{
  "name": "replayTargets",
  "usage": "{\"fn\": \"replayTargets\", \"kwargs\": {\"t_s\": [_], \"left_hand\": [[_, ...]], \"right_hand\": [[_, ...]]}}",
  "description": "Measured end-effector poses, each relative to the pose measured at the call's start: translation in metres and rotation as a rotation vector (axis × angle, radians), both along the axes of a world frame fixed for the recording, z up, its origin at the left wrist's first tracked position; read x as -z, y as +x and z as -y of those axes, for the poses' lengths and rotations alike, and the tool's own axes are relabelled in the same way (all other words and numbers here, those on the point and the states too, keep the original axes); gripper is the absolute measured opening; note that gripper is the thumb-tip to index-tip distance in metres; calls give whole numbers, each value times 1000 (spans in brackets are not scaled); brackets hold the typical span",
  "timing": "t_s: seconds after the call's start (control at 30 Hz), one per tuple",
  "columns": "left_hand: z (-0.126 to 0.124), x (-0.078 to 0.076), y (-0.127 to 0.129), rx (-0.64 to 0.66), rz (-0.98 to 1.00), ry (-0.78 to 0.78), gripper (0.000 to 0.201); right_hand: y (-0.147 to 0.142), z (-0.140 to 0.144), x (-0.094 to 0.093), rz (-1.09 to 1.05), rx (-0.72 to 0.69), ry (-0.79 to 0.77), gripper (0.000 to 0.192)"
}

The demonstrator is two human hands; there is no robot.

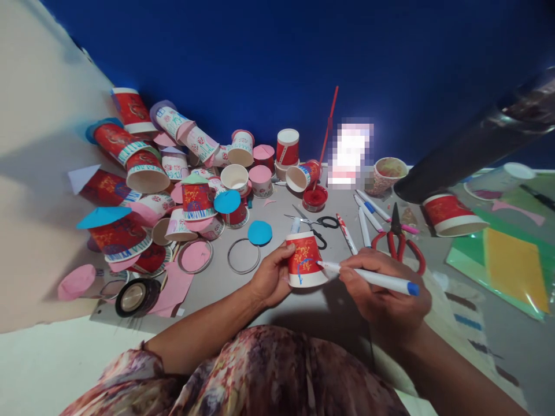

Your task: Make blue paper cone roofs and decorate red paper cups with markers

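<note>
My left hand [271, 277] grips an upside-down red paper cup [304, 260] with a white rim. My right hand [384, 289] holds a white marker with a blue cap end [373, 278], its tip touching the cup's side where a blue line is drawn. Both hands hover just above the grey floor [277, 242] in front of my lap.
A heap of decorated red cups [143, 173] fills the left. Red scissors [396, 242], small black scissors [318, 222], several markers [368, 214], a blue paper disc [259, 232], wire rings [243, 255], a tape roll [134, 296] and coloured sheets [511, 260] lie around.
</note>
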State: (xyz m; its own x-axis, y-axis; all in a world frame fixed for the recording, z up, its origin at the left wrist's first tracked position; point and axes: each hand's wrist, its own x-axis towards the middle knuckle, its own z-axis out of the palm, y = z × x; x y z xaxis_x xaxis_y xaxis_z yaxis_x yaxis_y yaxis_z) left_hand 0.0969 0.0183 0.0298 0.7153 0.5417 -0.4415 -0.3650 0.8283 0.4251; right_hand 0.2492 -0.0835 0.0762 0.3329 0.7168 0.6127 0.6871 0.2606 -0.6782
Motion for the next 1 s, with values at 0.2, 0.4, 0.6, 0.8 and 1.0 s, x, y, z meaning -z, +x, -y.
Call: {"fn": "replayTargets", "kwargs": {"t_s": [0.2,0.4,0.6,0.8,1.0], "left_hand": [[-1,0,0,-1,-4,-19,37],[-2,0,0,13,-4,-29,38],[-2,1,-1,6,-12,-39,37],[-2,-1,-1,40,1,-12,39],[-3,-2,0,52,5,-4,40]], "right_hand": [[0,0,-3,-6,-16,-27,13],[0,2,-4,-88,-34,-78,14],[1,3,-4,-102,-55,-78,13],[3,3,-4,-118,-141,-128,19],[5,0,-3,-99,-149,-66,15]]}}
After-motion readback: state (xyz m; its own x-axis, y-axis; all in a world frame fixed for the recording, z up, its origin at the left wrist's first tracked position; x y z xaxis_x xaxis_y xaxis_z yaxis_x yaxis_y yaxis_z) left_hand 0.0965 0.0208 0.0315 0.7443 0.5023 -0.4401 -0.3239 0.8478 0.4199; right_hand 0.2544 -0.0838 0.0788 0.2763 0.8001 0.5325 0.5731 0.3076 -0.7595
